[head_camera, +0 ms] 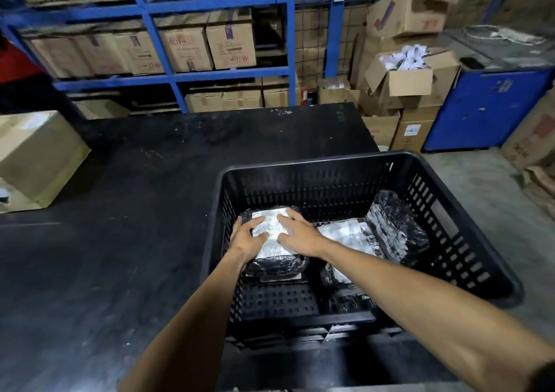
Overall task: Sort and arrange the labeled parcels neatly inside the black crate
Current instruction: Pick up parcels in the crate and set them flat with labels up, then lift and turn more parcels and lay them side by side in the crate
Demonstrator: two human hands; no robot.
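The black slotted crate [468, 211] stands on the right end of the black table. Inside, at its left side, lies a black-wrapped parcel with a white label [274, 249], on top of another parcel. My left hand [247, 235] grips its left edge and my right hand [295, 231] presses on its top right, fingers spread over the label. A second labeled parcel [345, 232] lies flat in the crate's middle. A third black-wrapped parcel [396, 226] leans upright against the right wall. More wrapped parcels sit low near the crate's front.
The black table [135, 211] stretches left of the crate. A cardboard box [36, 157] sits at its left edge. Blue shelving [156, 37] with cartons stands behind. Open cartons [402, 76] and a blue cabinet [486, 106] stand at the right.
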